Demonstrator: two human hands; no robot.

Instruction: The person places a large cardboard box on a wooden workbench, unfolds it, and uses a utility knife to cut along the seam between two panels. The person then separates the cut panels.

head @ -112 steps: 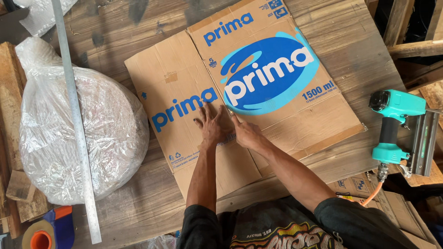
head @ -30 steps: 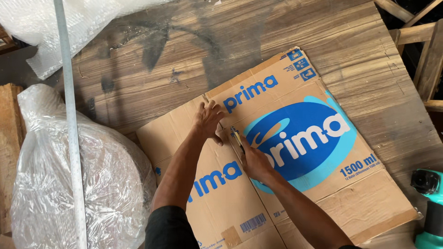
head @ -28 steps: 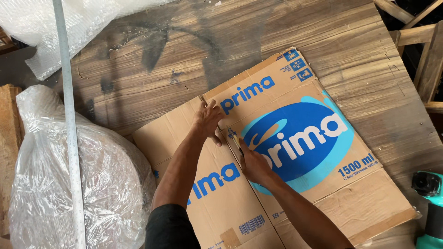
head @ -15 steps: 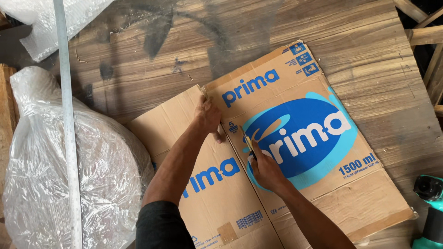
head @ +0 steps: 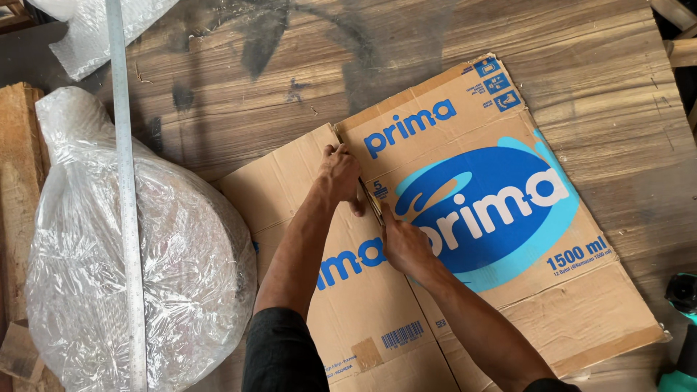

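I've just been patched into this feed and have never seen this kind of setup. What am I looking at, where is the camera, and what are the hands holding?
There is no machine here: a person works with two bare hands, and the single camera sits on their head, looking down. A flattened cardboard box with blue print lies on a wooden table. The left hand presses flat on the cardboard beside a crease. The right hand grips a thin knife whose tip sits along that crease. To the left are a round bundle in clear plastic with a long metal ruler lying across it, and bubble wrap at the top. A teal tool peeks in at the lower right.
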